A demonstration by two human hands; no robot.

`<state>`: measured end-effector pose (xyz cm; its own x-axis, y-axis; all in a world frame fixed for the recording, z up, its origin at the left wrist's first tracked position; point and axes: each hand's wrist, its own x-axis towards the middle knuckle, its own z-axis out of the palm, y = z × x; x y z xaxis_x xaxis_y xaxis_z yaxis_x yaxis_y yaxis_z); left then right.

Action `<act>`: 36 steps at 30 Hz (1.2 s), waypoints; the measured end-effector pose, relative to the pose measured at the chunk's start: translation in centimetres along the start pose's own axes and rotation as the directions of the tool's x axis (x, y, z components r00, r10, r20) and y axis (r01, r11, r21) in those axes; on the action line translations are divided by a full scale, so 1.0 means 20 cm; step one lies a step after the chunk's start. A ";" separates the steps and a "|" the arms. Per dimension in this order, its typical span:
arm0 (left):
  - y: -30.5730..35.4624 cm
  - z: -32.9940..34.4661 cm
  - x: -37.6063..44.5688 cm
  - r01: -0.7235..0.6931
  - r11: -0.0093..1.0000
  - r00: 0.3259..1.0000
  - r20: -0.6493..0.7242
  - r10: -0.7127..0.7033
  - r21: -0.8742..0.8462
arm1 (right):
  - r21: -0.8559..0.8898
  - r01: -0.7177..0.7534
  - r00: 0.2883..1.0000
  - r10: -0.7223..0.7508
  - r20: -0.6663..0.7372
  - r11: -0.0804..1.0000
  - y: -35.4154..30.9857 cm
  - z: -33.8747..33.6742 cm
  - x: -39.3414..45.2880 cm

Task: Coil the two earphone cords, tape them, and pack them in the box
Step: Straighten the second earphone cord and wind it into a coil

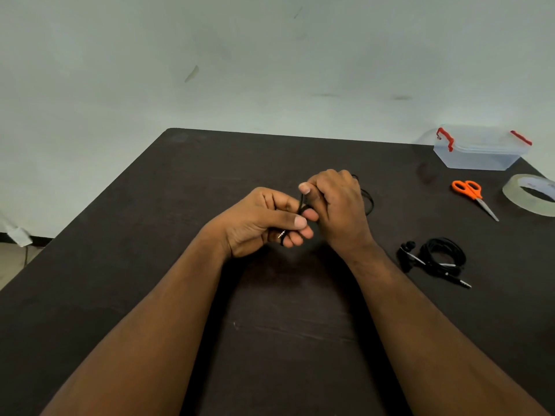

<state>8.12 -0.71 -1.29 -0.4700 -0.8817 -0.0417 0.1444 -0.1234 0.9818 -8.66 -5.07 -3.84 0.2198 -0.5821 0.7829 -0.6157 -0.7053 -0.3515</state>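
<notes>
Both hands meet over the middle of the dark table (150,265). My left hand (261,220) has its fingers curled round a black earphone cord (301,205), whose metal plug pokes out by the fingertips. My right hand (336,205) pinches the same cord just above; a loose loop of it trails on the table behind that hand. A second black earphone cord (441,253) lies bundled at the right, its plug and earbuds sticking out. A clear plastic box (480,154) with red latches stands at the far right corner.
Orange-handled scissors (473,195) lie right of the hands, in front of the box. A roll of clear tape (531,195) sits at the right edge of the view. A pale wall rises behind the table's far edge.
</notes>
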 end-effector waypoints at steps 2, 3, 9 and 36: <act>0.00 -0.01 0.01 -0.059 0.998 0.997 -0.060 0.057 -0.032 | 0.093 -0.040 0.999 0.037 0.036 0.995 -0.01 0.01 0.00; 0.00 -0.02 0.01 -0.095 0.994 0.991 -0.101 0.089 -0.060 | 0.144 -0.071 0.996 0.063 0.058 0.987 -0.01 0.01 0.00; 0.01 -0.06 0.03 -0.374 0.850 0.901 -0.362 0.238 -0.371 | 0.152 -0.153 0.932 0.092 0.352 0.976 -0.02 0.05 -0.03; -0.04 -0.14 0.06 0.088 0.672 0.951 -0.262 0.162 0.735 | 0.539 -0.328 0.856 0.485 -0.178 0.776 -0.05 -0.06 0.03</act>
<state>9.81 -2.93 -2.54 -0.1956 -0.9782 0.0706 -0.5850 0.1741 0.7921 -8.85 -4.31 -2.35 -0.2449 -0.7688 0.5908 -0.1417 -0.5744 -0.8062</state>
